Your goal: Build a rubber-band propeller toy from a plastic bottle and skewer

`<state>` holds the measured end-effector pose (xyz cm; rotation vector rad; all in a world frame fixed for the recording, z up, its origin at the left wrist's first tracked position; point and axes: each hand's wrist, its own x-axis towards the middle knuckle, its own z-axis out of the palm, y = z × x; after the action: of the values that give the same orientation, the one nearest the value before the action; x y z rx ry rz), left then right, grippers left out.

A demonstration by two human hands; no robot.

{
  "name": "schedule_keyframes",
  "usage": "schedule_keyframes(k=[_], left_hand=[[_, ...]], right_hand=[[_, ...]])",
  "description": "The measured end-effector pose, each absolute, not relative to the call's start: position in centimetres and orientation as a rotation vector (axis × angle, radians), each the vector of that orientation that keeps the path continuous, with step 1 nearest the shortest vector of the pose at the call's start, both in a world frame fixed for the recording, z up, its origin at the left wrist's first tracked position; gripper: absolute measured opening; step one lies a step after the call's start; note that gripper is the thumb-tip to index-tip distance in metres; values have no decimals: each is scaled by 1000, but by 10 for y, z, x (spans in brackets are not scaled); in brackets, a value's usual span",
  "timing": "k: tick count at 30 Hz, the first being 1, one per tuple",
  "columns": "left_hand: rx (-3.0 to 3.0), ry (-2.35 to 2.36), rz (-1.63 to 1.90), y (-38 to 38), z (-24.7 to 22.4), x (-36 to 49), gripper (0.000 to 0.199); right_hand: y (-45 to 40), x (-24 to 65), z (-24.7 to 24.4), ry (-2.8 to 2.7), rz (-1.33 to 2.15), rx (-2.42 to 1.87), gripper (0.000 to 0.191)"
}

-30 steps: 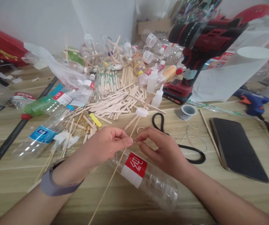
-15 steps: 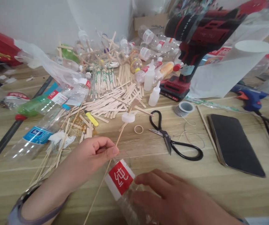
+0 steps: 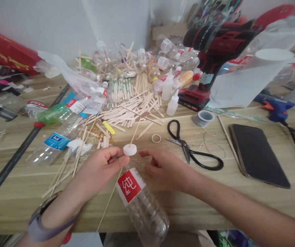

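Observation:
My left hand (image 3: 111, 161) is closed, its thumb and fingers pinching a thin bamboo skewer (image 3: 106, 210). A white bottle cap (image 3: 130, 150) sits on the skewer right at those fingertips, and the skewer rises above it towards the wooden sticks. Just right of the cap is my right hand (image 3: 162, 167), index finger stretched out, the others loosely curled, with nothing visible in it. Below both hands a clear plastic bottle (image 3: 149, 216) with a red and white label lies slanted, its neck partly hidden by the hands and its base past the table's front edge.
Black-handled scissors (image 3: 185, 147), a small ring (image 3: 156, 138), a thread spool (image 3: 204, 118) and a phone (image 3: 259, 154) lie to the right. Craft sticks (image 3: 126, 111) and squeeze bottles (image 3: 172, 104) are behind. A red drill (image 3: 214, 51) stands at the back; a glue gun (image 3: 277, 106) is far right.
The cap is now lower on the skewer, against my left fingertips. My right hand has left the bottle's side and moved up beside the cap. More of the bottle shows.

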<state>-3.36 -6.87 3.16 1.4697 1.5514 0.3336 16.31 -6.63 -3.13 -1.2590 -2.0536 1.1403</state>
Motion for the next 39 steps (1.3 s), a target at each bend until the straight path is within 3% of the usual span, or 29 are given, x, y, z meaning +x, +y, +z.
schedule_keyframes(k=[5, 16, 22, 33, 39], left_hand=[[1454, 1528, 376, -68, 33, -35, 30], [1397, 1478, 409, -60, 32, -36, 30], [1376, 1316, 526, -58, 28, -24, 29], [1182, 1171, 610, -59, 21, -20, 27], [1172, 1195, 634, -60, 19, -15, 22]], right_hand=[[-59, 150, -35, -2138, 1134, -1203, 18], [-59, 184, -18, -2098, 676, -1297, 15], [-75, 151, 6, -1859, 854, -1190, 11], [-68, 157, -6, -1611, 1083, -1189, 14], [-66, 155, -9, -1624, 983, -1204, 14]])
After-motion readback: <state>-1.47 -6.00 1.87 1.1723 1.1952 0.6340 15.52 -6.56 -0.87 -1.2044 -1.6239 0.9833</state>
